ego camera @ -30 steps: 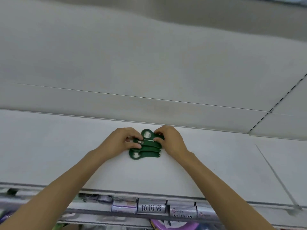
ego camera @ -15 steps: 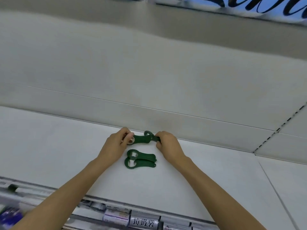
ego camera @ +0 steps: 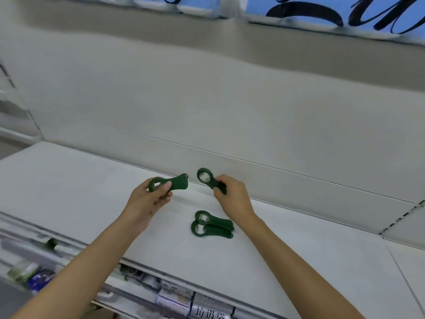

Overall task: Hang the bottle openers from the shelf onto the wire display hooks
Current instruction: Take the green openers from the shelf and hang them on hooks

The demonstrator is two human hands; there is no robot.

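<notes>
White shelf top (ego camera: pixel 92 203) now bears two green openers (ego camera: pixel 211 225) below the grips, since left hand (ego camera: pixel 147 201) and right hand (ego camera: pixel 232 196) each pinch one lifted opener, ready for hanging.

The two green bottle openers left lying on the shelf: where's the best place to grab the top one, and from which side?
Probably by the flat handle, coming from above on the right. The two green bottle openers lie overlapped on the shelf, ring heads left, handles fanning right. The handle's far end looks freest to pinch, which would leave the ring end clear.

Two openers (ego camera: pixel 212 225) on shelf (ego camera: pixel 69 192)
</notes>
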